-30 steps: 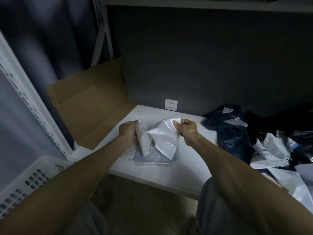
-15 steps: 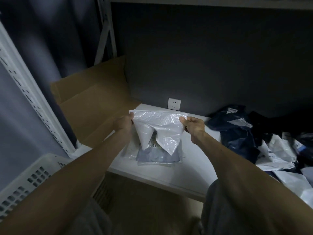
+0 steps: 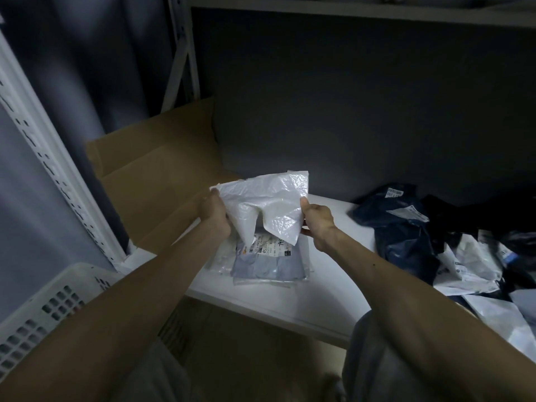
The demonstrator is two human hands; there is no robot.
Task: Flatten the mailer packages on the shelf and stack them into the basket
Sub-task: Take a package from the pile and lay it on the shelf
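Left grip: the left hand pinches the left edge of the mailer, thumb on the near face; the fingers behind the film are hidden.
Right grip: the right hand pinches the right edge the same way, thumb up on the front and fingers out of sight behind.
Mailer: in the air between the two hands, above the shelf. Its top edge is drawn roughly straight. The lower part hangs creased, with a fold down the middle and one corner drooping toward the stack.
Step in hand: likely stretching the mailer taut before laying it flat.
Doing it well: pull the hands apart evenly so the middle fold opens. Lower the hanging edge first, lay the rest down after it, and square it to the stack. Then smooth from the centre outward with flat palms to push the air out.
Stack: flattened mailers lying on the shelf directly under the held one, label side up.
Risk: the thin film looks slippery, so an uneven pull may slip it from a pinch or set a new crease.
Pile: crumpled dark and white mailers on the shelf to the right, not yet flattened.
Basket: white, lower left, below the shelf and well apart from the hands; its inside is not shown.
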